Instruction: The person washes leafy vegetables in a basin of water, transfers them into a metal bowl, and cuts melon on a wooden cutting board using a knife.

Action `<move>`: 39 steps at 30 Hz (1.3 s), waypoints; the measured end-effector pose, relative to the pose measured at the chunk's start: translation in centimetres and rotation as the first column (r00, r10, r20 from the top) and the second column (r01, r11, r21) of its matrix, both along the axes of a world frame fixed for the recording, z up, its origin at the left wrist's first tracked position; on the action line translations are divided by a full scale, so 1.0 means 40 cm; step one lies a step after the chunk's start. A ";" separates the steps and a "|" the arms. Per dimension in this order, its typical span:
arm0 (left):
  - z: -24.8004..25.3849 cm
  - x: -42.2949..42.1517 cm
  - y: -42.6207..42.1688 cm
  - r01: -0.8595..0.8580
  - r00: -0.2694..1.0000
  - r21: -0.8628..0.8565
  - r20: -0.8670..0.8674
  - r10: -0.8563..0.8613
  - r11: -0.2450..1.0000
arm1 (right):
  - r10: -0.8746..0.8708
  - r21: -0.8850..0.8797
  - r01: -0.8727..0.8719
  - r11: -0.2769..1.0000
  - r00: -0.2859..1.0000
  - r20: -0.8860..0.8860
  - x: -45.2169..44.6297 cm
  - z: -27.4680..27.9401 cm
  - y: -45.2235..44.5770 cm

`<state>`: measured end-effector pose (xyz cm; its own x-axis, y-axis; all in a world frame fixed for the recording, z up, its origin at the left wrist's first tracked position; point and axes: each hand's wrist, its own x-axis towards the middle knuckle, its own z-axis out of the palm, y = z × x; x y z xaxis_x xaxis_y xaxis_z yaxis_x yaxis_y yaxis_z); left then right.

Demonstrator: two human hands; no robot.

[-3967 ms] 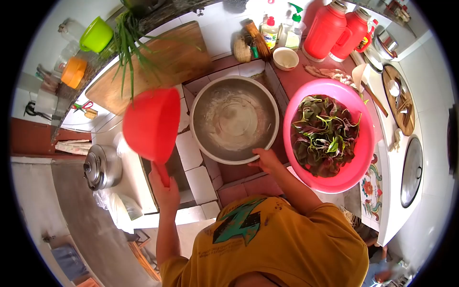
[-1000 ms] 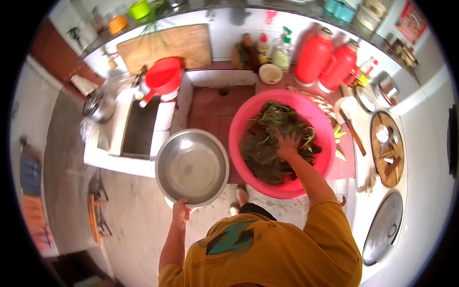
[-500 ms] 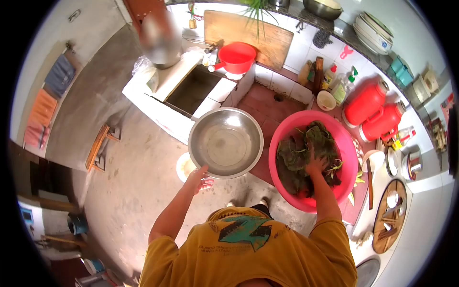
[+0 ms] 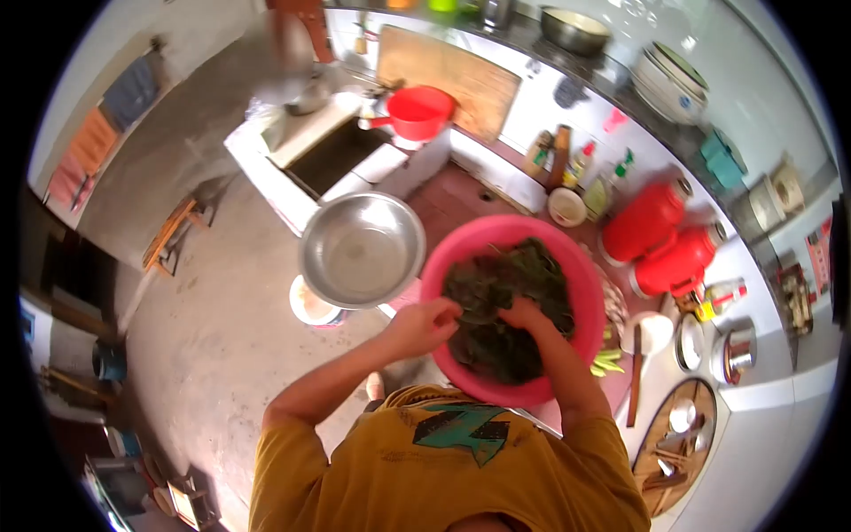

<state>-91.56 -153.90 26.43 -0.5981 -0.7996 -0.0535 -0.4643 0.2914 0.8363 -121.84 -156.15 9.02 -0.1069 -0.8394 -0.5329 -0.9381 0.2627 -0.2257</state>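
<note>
Leafy greens [image 4: 505, 350] are located in the pink basin [image 4: 585, 306], centre of frame. Right hand [image 4: 525, 316]: fingers among greens; grip cannot be determined. Left hand [image 4: 425, 326]: fingers curled at the left rim; contents indeterminate. Steel basin [image 4: 362, 250] adjoins at left; thermos flasks [image 4: 644, 222] flank upper right; red dipper [image 4: 418, 113], upper centre.

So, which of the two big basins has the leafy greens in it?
The pink basin: the right hand is in among its leaves, while the metal basin shows none.
</note>
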 end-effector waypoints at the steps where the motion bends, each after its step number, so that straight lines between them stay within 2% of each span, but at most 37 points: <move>1: -0.045 -0.074 -0.047 0.097 0.989 -0.113 0.119 -0.083 0.989 | 0.066 0.043 -0.075 0.996 0.980 0.187 -0.047 0.027 -0.003; 2: -0.117 -0.141 -0.092 0.099 0.984 -0.302 0.173 -0.047 0.948 | 0.128 0.068 -0.164 0.984 0.921 0.368 -0.075 0.087 -0.004; 3: -0.169 -0.199 -0.130 0.094 0.977 -0.482 0.213 0.012 0.871 | 0.090 0.031 -0.104 0.994 0.947 0.309 -0.093 0.149 0.003; 5: -0.177 -0.295 -0.181 0.188 0.825 -0.348 0.563 0.044 0.918 | 0.031 -0.058 -0.021 0.998 0.981 0.194 -0.109 0.240 0.011; 7: -0.227 -0.354 -0.182 0.169 0.743 -0.306 0.664 0.083 0.937 | -0.020 -0.347 0.060 0.936 0.993 0.117 -0.136 0.219 0.007; 8: -0.253 -0.374 -0.195 0.159 0.695 -0.292 0.711 0.103 0.943 | -0.053 -0.491 0.091 0.866 0.994 0.092 -0.150 0.201 -0.004; 9: -0.285 -0.387 -0.181 0.148 0.666 -0.258 0.740 0.097 0.955 | 0.024 -0.558 0.041 0.829 0.994 0.108 -0.178 0.144 -0.023; 13: -0.366 -0.393 -0.123 0.060 0.642 -0.271 0.748 0.171 0.961 | 0.062 -0.464 -0.106 0.880 0.992 -0.109 -0.116 0.093 -0.019; 16: -0.437 -0.390 -0.104 0.066 0.608 -0.449 0.726 0.321 0.891 | 0.053 -0.454 -0.147 0.879 0.975 -0.214 -0.060 0.035 0.011; 18: -0.530 -0.402 -0.127 -0.031 0.725 -0.534 0.570 0.387 0.845 | 0.058 -0.485 -0.187 0.854 0.962 -0.268 -0.053 -0.002 0.016; 19: -0.524 -0.407 -0.119 0.005 0.689 -0.748 0.483 0.540 0.663 | 0.152 -0.527 -0.291 0.799 0.945 -0.290 -0.093 -0.084 -0.005; 20: -0.519 -0.417 -0.131 -0.067 0.722 -0.713 0.448 0.527 0.698 | 0.169 -0.598 -0.198 0.776 0.980 -0.106 -0.111 -0.099 0.000; 21: -0.511 -0.433 -0.131 -0.077 0.648 -0.717 0.492 0.581 0.693 | 0.180 -0.650 -0.359 0.670 0.928 -0.327 -0.142 -0.176 -0.018; 22: -0.518 -0.433 -0.134 -0.111 0.715 -0.595 0.508 0.480 0.796 | 0.177 -0.532 -0.369 0.762 0.909 -0.378 -0.136 -0.147 -0.034; 23: -0.536 -0.440 -0.129 -0.138 0.737 -0.567 0.489 0.467 0.812 | 0.129 -0.713 -0.545 0.440 0.825 -0.551 -0.233 -0.345 -0.071; 24: -0.548 -0.446 -0.126 -0.068 0.742 -0.591 0.509 0.437 0.804 | 0.163 -0.462 -0.403 0.790 0.865 -0.475 -0.198 -0.241 -0.055; 26: -0.565 -0.485 -0.140 -0.134 0.736 -0.398 0.573 0.361 0.907 | 0.233 -0.246 -0.515 0.821 0.695 -0.680 -0.237 -0.339 -0.106; 27: -0.590 -0.494 -0.170 -0.140 0.741 -0.303 0.599 0.302 0.943 | 0.245 -0.257 -0.473 0.843 0.761 -0.600 -0.196 -0.274 -0.099; 29: -0.501 -0.482 -0.190 -0.079 0.773 0.074 0.634 0.014 0.994 | 0.278 -0.236 -0.484 0.843 0.767 -0.579 -0.193 -0.221 -0.088; 30: -0.459 -0.468 -0.169 0.061 0.726 -0.007 0.687 -0.040 0.998 | 0.296 -0.226 -0.537 0.813 0.715 -0.634 -0.187 -0.225 -0.096; 31: -0.445 -0.455 -0.151 0.205 0.663 -0.075 0.744 -0.082 0.976 | 0.235 -0.240 -0.428 0.871 0.794 -0.561 -0.158 -0.165 -0.084; 32: -0.444 -0.447 -0.136 0.244 0.637 -0.065 0.763 -0.110 0.967 | 0.165 -0.242 -0.312 0.919 0.860 -0.483 -0.123 -0.100 -0.068; 33: -0.450 -0.447 -0.131 0.289 0.614 -0.052 0.776 -0.143 0.956 | 0.210 -0.264 -0.343 0.901 0.879 -0.428 -0.124 -0.112 -0.093; 35: -0.409 -0.396 -0.071 0.271 0.709 -0.133 0.697 -0.104 0.953 | 0.291 -0.306 -0.389 0.869 0.901 -0.321 -0.186 -0.149 -0.148; 38: -0.348 -0.360 -0.013 0.176 0.701 -0.013 0.703 -0.116 0.984 | 0.455 -0.274 -0.499 0.822 0.865 -0.213 -0.178 -0.081 -0.122; 39: -0.325 -0.337 -0.004 0.164 0.750 0.028 0.646 -0.143 0.986 | 0.515 -0.188 -0.486 0.854 0.841 0.167 -0.199 -0.040 -0.127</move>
